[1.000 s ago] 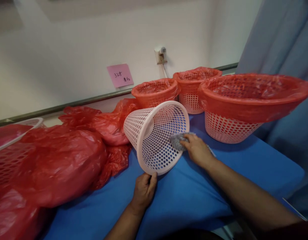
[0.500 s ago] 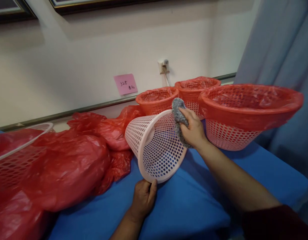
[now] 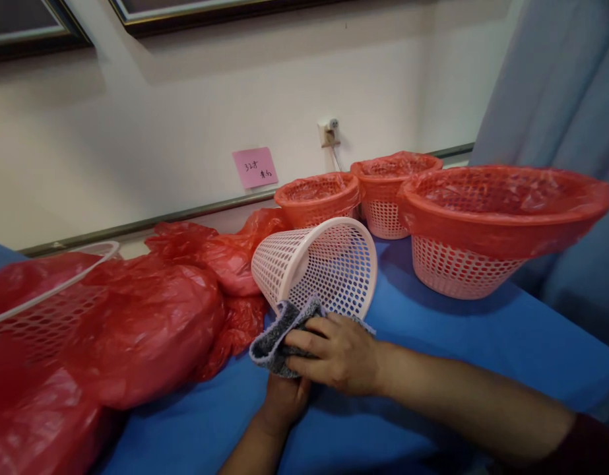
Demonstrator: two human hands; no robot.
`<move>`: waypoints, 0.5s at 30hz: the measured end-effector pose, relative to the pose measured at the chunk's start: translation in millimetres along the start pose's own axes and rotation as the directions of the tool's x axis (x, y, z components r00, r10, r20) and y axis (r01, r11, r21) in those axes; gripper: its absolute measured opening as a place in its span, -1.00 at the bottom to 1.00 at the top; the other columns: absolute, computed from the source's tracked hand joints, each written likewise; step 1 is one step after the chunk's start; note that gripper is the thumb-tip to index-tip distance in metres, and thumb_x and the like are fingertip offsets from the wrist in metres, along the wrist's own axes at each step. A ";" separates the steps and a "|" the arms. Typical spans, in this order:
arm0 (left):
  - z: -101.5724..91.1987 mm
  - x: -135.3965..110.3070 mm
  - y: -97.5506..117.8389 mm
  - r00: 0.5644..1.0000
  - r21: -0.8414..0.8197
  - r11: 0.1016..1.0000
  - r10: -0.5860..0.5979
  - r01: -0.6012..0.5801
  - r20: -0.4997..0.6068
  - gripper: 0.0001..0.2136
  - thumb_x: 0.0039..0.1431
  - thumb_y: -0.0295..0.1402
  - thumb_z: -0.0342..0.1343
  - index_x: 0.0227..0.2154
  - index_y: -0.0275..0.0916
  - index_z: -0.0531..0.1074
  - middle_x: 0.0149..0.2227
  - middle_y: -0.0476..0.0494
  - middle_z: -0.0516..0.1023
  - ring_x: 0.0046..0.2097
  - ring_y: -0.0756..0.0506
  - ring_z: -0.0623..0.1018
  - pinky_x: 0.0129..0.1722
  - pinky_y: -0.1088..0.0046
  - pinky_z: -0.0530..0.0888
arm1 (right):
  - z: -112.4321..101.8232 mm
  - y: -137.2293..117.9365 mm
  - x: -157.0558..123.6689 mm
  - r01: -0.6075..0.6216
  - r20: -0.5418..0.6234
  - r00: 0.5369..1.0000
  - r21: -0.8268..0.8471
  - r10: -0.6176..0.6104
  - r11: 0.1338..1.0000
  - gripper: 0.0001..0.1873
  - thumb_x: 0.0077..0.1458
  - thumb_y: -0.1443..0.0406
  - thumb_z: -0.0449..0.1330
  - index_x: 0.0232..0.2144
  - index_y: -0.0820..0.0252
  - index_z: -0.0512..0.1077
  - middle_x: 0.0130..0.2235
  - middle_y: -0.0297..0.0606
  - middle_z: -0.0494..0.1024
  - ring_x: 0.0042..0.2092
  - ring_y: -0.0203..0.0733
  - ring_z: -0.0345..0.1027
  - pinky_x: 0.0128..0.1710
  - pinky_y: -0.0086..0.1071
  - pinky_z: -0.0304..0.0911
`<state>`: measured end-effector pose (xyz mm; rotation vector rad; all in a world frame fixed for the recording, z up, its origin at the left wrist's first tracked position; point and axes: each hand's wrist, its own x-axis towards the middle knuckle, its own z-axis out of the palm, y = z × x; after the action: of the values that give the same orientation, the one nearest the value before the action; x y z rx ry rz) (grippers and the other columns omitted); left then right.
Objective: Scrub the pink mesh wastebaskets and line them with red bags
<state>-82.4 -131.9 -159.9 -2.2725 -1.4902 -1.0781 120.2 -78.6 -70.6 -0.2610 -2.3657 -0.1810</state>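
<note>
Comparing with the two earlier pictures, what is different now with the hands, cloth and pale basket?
The right hand, gripping the grey cloth, went from the right side of the pale basket up to its upper right rim, then down and left to the lower rim. The cloth now partly hides the left hand, which stays by that rim. The basket still lies on its side.

Dim, soft light, glints on red bags (image 3: 156,323), shadows on wall (image 3: 185,125), table (image 3: 492,336) darker along front edge, stretched sides, slight blur

Pale-pink basket (image 3: 317,264) — mottled grey cloth (image 3: 274,346)
</note>
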 end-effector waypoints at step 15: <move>-6.3 14.3 14.8 0.999 -0.177 0.983 -0.036 0.041 0.031 -0.68 0.34 -0.41 -0.04 -0.59 -0.21 0.28 -0.63 0.01 0.35 -0.59 0.03 0.36 -0.55 0.50 0.22 | -4.1 113.0 -62.6 -0.894 0.046 0.355 -0.273 0.934 0.354 -0.57 0.15 0.43 0.05 0.06 0.42 0.40 -0.04 0.15 0.55 -0.01 0.10 0.44 0.02 -0.12 0.30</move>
<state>-69.4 -132.1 -142.8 -2.3936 -1.5097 -1.2418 194.3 21.6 -104.9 -1.7578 -1.9825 0.1794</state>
